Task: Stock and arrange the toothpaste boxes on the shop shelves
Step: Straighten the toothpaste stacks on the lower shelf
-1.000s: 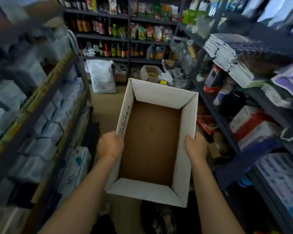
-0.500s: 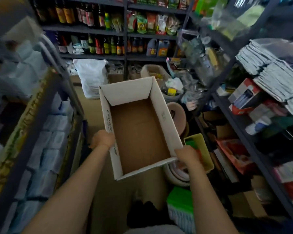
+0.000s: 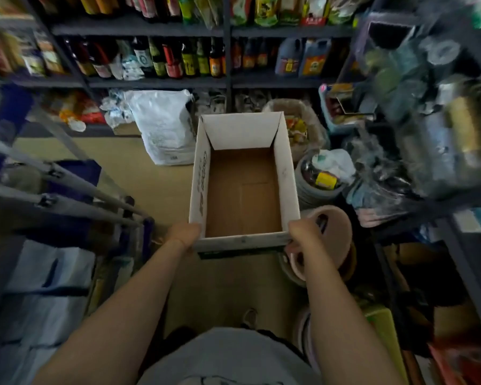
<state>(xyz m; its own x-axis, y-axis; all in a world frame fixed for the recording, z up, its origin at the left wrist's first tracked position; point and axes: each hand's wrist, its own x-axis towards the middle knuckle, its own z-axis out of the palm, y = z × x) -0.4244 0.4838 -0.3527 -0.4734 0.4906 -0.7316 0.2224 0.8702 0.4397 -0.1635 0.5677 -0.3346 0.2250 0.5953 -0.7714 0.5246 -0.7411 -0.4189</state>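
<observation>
Nothing was left inside the cardboard carton: its brown floor lay bare from the near wall to the far one, with no toothpaste box in it. The left hand gripped the carton's near left corner and the right hand gripped its near right corner, fingers curled under the near edge, so that the carton was carried level over the tan floor of the aisle.

Judged from the bare carton, the unloading part of the job looked finished, or this load at least. Whether the toothpaste boxes stood on a shelf could not be told. Pale packs filled the near left shelving, but they were too blurred to name. Bottles lined the far shelves, and a white sack sat on the floor just left of the carton's far end. What probably remained was putting the carton aside or fetching more stock.
</observation>
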